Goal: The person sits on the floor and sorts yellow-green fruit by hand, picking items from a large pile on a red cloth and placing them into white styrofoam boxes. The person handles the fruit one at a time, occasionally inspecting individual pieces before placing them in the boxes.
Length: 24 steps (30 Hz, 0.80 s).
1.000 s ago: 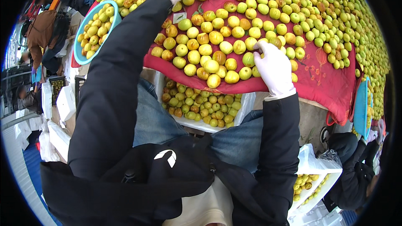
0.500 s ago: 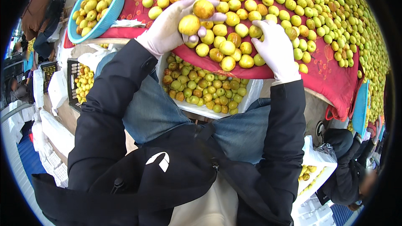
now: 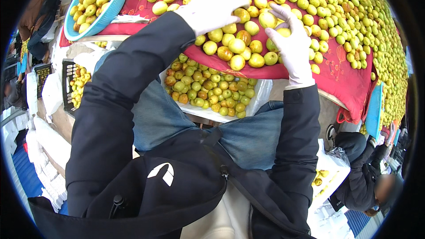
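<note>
Green-yellow jujubes with brown patches [image 3: 237, 62] lie spread over a red cloth [image 3: 199, 56] on the table before me. My left hand [image 3: 212, 9], in a white glove, reaches palm down over them, thumb and fingers apart. A brown-mottled jujube [image 3: 242, 15] shows beside its fingertips; the palm is hidden. To the right, my gloved right hand [image 3: 292, 46] curls round a pale jujube [image 3: 267, 20] between its fingers and thumb. Another jujube [image 3: 283, 32] sits against its palm.
Below the table edge, between my knees, stands a white lined box [image 3: 208, 114] of jujubes. A blue basket [image 3: 120, 1] of them is at the far left, a black crate [image 3: 67, 82] lower left. Jujubes heap up at far right [image 3: 354, 13]. A person [image 3: 361, 177] sits at right.
My left hand has turned palm down and moved right over the pile; the two jujubes it held no longer show in it. The right hand has closed round jujubes.
</note>
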{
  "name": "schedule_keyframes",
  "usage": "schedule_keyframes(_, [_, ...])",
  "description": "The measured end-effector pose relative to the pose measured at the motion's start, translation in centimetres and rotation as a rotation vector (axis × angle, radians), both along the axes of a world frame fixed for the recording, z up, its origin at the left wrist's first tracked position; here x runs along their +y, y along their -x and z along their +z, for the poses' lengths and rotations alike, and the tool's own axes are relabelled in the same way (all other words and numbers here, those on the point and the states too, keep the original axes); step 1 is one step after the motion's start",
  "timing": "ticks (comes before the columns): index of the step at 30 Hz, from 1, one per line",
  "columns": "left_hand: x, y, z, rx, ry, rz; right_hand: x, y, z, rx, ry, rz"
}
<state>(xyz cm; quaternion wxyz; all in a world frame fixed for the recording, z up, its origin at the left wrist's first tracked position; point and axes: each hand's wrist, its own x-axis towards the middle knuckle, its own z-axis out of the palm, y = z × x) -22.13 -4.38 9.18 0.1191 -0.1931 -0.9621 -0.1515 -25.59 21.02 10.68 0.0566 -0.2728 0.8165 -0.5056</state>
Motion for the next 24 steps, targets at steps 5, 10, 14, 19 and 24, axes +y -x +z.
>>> schedule_keyframes(5, [2.2, 2.1, 0.3, -0.19, 0.251, -0.013, 0.2, -0.1, 1.1, -0.177, 0.247, -0.01])
schedule_keyframes(10, [1.4, 1.6, 1.5, -0.21, 0.014, 0.036, 0.7, -0.1, 1.2, -0.453, 0.564, 0.035])
schedule_keyframes(14, [0.7, -1.1, 3.5, -0.7, -1.116, 0.145, 0.7, -0.7, 1.4, -0.679, 0.767, 0.15])
schedule_keyframes(19, [1.5, -4.9, 4.2, -1.083, -1.854, 0.051, 0.1, -1.5, 2.4, -0.775, 0.815, 0.25])
schedule_keyframes(24, [-0.9, -4.4, 3.2, -1.154, -2.061, -0.009, 3.4, 0.3, 3.6, -0.53, 0.565, -0.086])
